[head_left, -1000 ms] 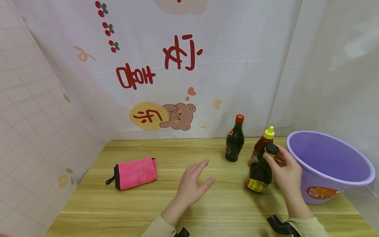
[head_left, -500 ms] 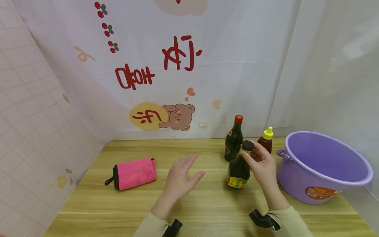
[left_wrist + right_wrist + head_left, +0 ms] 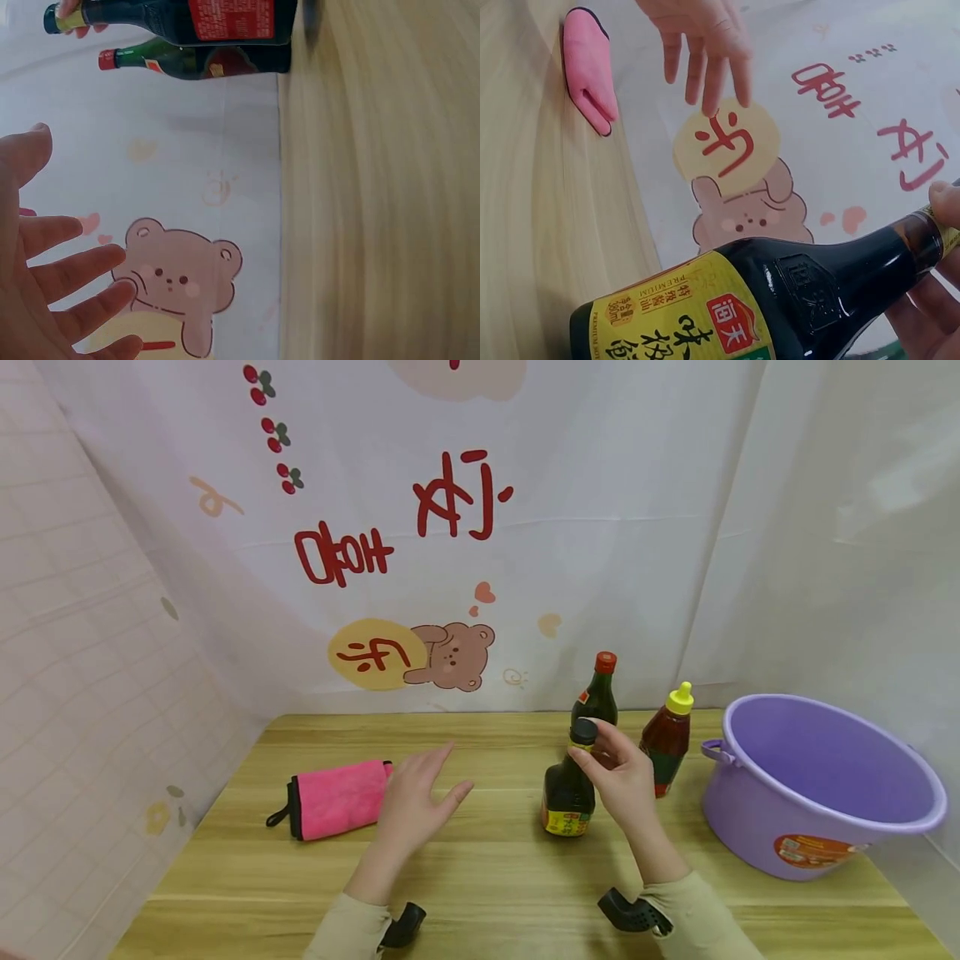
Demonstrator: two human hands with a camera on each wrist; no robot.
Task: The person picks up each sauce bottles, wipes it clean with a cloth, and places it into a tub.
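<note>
My right hand (image 3: 628,785) pinches a dark soy sauce bottle (image 3: 567,793) by its neck, just under the black cap. The bottle is nearly upright over the wooden table, its yellow label facing the right wrist camera (image 3: 697,311). Whether its base touches the wood I cannot tell. My left hand (image 3: 412,802) holds nothing; its fingers are spread and relaxed in the left wrist view (image 3: 56,277). In the head view it is nearest to a folded pink cloth (image 3: 337,802) with black trim, overlapping its right end.
Behind the soy sauce stands a green bottle (image 3: 597,697) with a red cap, partly hidden. A brown-red squeeze bottle (image 3: 667,735) with a yellow cap stands to its right. A purple bucket (image 3: 750,827) occupies the table's right side. A printed white curtain (image 3: 637,568) hangs behind.
My right hand has carried the soy sauce bottle left, away from the bucket and past the squeeze bottle. My left hand has also moved left, towards the pink cloth.
</note>
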